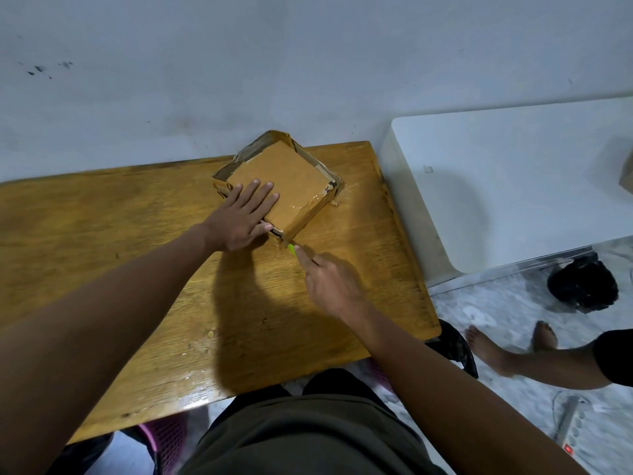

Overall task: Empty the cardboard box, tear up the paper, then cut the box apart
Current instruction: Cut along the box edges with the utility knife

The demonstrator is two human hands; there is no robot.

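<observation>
- The cardboard box (279, 181) lies on the wooden counter (137, 234), at its far edge by the wall, taped over and glossy, with one corner pointing toward the person.
- The left hand (241, 217) presses flat on the box's top, its grip released and fingers spread, thumb hooked over the near corner.
- The right hand (330, 282) has its grip clenched on a green-handled cutter (290, 249), whose tip sits at the box's near corner, just ahead of that grip and right below the left thumb.
- Main risk: the blade works almost touching the left thumb. If it jumps free of the tape, the thumb is the first thing in its path.
- The tape looks slick, so the pressing palm could slide and let the box twist away from the cutter, sending the cut off line.
- A deep push could score the counter under the corner.
- Hidden: the blade itself is mostly lost between the thumb and the corner. It seems to be in a seam, but I cannot tell how deep.
- The box's inside is out of sight, so whether it has been emptied cannot be judged. No paper shows near either grip.
- A label on the far-right edge of the box is too small to read.
</observation>
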